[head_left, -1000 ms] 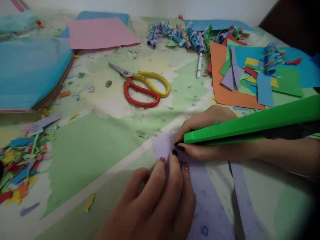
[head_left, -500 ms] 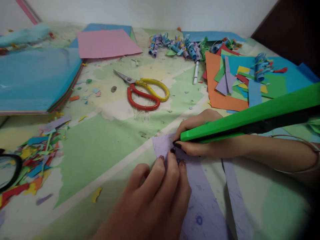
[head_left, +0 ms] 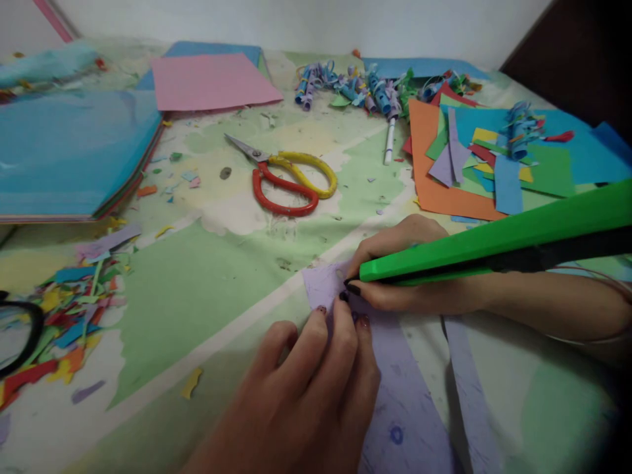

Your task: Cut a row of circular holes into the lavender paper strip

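A strip of purple paper [head_left: 405,388] with a small blue ring drawn on it lies on the table. My left hand [head_left: 306,388] rests over its upper part, fingertips pressed down on the paper and the thumb out of sight. Gripped in my right hand [head_left: 409,250] is a green utility knife [head_left: 494,240] with a black slot, slanting up to the right. Its working tip is hidden at my pinched fingers, which touch the paper just beyond the left fingertips. A second narrow purple strip [head_left: 469,395] lies to the right.
Red-and-yellow-handled scissors [head_left: 286,178] lie open ahead. Paper scraps [head_left: 74,309] and a black loop handle [head_left: 29,336] are at left, below blue sheets [head_left: 74,151]. Behind are pink paper [head_left: 212,82], curled paper rolls [head_left: 378,92] and a white pen [head_left: 390,141]; orange paper [head_left: 429,171] is right.
The view has tilted and shifted very slightly. Both hands stay at almost the same spot on the purple paper, and the green utility knife has dipped a little at its far end.
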The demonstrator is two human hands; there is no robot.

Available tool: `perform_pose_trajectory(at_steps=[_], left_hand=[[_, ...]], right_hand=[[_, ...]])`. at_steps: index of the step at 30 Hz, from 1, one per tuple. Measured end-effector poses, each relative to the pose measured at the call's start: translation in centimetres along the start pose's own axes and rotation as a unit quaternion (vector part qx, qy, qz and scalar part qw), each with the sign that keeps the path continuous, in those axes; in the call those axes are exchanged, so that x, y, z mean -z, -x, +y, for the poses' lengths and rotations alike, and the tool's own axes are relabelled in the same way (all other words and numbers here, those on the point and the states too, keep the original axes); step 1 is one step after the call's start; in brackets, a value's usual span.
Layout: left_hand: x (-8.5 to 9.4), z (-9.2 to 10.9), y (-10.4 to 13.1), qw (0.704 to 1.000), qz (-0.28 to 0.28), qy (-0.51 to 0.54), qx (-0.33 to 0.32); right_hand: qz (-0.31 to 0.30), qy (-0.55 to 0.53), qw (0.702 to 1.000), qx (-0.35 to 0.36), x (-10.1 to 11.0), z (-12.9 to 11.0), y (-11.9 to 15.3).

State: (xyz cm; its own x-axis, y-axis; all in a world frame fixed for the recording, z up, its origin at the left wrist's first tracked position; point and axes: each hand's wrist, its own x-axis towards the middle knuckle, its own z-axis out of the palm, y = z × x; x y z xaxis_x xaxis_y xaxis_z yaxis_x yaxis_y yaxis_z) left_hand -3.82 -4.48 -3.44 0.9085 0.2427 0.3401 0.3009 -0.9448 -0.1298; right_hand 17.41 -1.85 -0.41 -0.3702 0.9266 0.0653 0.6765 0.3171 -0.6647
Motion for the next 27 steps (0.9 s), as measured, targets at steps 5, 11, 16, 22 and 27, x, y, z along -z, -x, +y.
perform_pose_trajectory(at_steps=[5,11,16,22,27], left_hand=[[0.4,0.0,0.2,1.000,-0.010,0.006,0.006],[0.2,-0.9,-0.8,0.985,0.012,0.149,0.089],[0.7,-2.5,-2.7,0.960,0.001,0.214,0.178],[1.0,-3.6,-5.0,0.943,-0.064,0.223,0.239],[2.4,-4.7,-6.4,0.910,-0.121,0.299,0.262]], right_hand=[[-0.024,-0.011,1.000,0.014,0.2,0.2,0.1],[0.147,-0.172,0.973,-0.042,0.2,0.9,-0.3],[0.197,-0.204,0.959,-0.028,-0.3,1.7,-0.9],[0.216,-0.237,0.946,-0.040,-0.1,2.4,-1.1],[0.236,-0.239,0.941,-0.029,0.3,2.9,-0.8]])
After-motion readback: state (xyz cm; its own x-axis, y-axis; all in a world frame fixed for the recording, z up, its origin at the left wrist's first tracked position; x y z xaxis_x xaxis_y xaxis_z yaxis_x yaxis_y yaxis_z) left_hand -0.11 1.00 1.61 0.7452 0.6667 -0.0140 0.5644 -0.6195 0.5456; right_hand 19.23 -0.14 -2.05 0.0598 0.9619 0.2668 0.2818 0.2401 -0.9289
